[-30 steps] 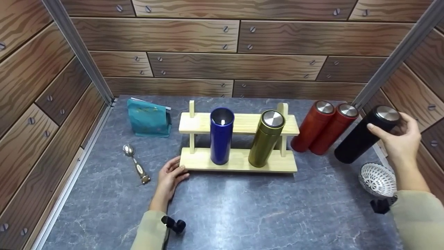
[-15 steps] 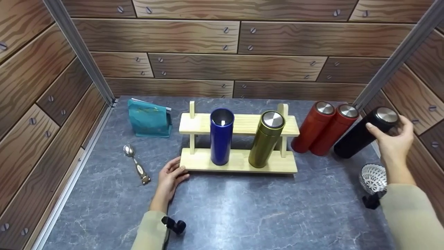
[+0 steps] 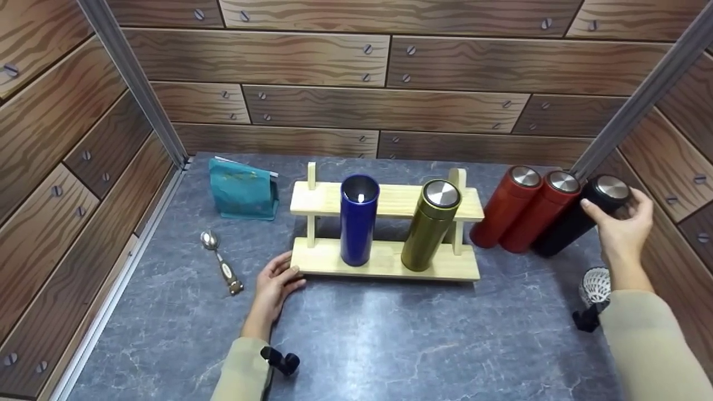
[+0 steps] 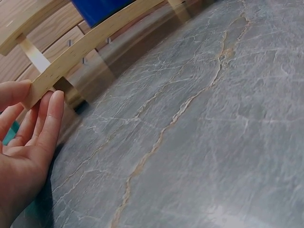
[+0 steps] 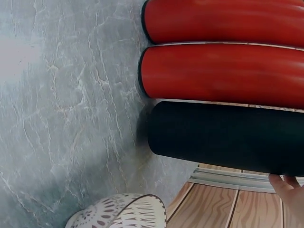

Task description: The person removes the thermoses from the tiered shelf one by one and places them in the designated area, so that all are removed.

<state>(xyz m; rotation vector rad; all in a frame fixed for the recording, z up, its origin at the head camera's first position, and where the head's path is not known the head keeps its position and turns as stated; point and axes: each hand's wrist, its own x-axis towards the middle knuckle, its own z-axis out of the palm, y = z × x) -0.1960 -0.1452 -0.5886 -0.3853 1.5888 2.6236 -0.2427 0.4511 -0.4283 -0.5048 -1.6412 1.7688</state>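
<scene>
My right hand (image 3: 626, 225) grips a black thermos (image 3: 574, 220) near its silver lid, thumb on the near side. The thermos stands close beside two red thermoses (image 3: 501, 209), its base near the tabletop in the right wrist view. My left hand (image 3: 276, 284) pinches the left end of the lower board of a two-tier wooden rack (image 3: 384, 262); in the left wrist view the thumb is above the board (image 4: 71, 61) and the fingers under it. On that board stand a blue tumbler without a lid (image 3: 356, 228) and an olive-green thermos (image 3: 426, 228).
A teal pouch (image 3: 243, 189) stands at the back left, with a spoon (image 3: 223, 262) lying in front of it. A white patterned bowl (image 3: 596, 284) sits partly behind my right wrist. Wood-print walls (image 3: 312, 61) with metal corner posts enclose the table.
My right hand has moved the black thermos left, up beside the red thermoses. The patterned bowl is now more covered by my right arm. My left hand stays on the rack.
</scene>
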